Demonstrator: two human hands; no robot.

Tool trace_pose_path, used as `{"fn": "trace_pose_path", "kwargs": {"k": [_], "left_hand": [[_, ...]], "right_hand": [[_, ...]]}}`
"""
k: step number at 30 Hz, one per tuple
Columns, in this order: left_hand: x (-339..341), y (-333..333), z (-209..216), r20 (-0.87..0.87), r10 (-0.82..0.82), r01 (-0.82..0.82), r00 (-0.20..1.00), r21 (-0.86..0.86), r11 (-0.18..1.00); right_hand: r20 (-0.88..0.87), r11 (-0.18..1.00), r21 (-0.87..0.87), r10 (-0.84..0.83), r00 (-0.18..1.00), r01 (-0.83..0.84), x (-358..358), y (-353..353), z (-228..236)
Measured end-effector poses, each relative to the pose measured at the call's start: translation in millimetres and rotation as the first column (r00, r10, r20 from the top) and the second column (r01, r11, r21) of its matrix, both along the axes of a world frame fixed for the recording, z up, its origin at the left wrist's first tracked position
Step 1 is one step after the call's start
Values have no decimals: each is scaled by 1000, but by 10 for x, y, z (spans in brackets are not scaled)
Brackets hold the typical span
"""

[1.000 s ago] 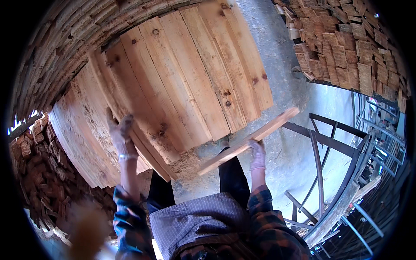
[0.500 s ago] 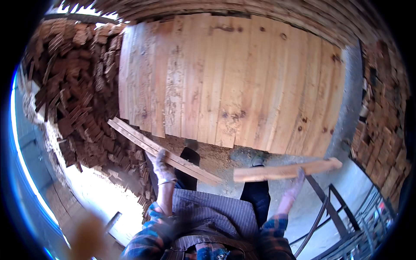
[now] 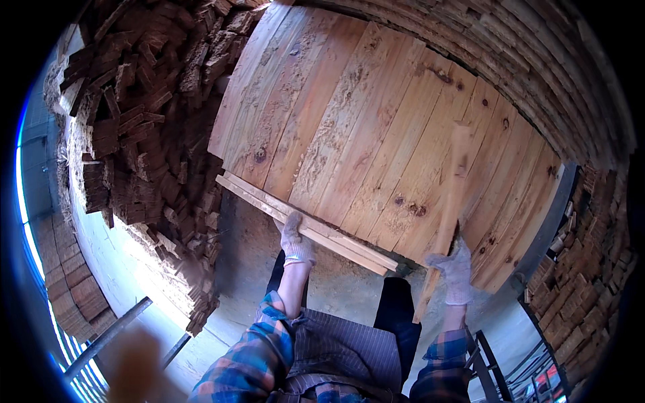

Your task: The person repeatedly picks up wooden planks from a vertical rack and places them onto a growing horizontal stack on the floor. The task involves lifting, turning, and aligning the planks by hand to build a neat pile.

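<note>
My left hand (image 3: 296, 243), in a pale work glove, is closed around what look like two narrow wooden strips (image 3: 349, 251) lying side by side. They slant down to the right along the near edge of a broad layer of planks (image 3: 376, 134); whether they touch it I cannot tell. In my right hand (image 3: 455, 270), also gloved, is a single wooden board (image 3: 449, 218). Its far end reaches over the planks, blurred by motion, and its near end points down beside my leg. Sawdust and dark knots mark the planks.
A tall heap of rough wood offcuts (image 3: 148, 101) rises at the left. More stacked wood pieces (image 3: 584, 269) stand at the right, and long layered boards (image 3: 524, 54) run behind the planks. Dark metal bars (image 3: 487, 369) are at the lower right.
The right-hand board has swung from nearly level to steep, its far end now over the planks. My left hand has shifted right with the strips. The whole view has turned.
</note>
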State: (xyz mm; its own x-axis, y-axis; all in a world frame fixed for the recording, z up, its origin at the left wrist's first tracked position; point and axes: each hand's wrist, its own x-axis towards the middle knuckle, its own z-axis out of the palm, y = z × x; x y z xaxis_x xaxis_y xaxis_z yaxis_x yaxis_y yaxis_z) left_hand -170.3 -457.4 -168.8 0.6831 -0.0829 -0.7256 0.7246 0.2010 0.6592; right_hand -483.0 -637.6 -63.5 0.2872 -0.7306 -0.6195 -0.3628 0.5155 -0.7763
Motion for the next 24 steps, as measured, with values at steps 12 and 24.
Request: {"fn": "trace_pose_path", "kwargs": {"k": [12,24], "left_hand": [[793,-159,30,15,0,-1,1000,40,999],[445,15,-198,-180,26,-5,983,117,993]], "right_hand": [[-388,653,-395,519,762,-646,2127,-1345,-183],[-950,93,-312,-46,309,-945,3934,-2006,-640]]}}
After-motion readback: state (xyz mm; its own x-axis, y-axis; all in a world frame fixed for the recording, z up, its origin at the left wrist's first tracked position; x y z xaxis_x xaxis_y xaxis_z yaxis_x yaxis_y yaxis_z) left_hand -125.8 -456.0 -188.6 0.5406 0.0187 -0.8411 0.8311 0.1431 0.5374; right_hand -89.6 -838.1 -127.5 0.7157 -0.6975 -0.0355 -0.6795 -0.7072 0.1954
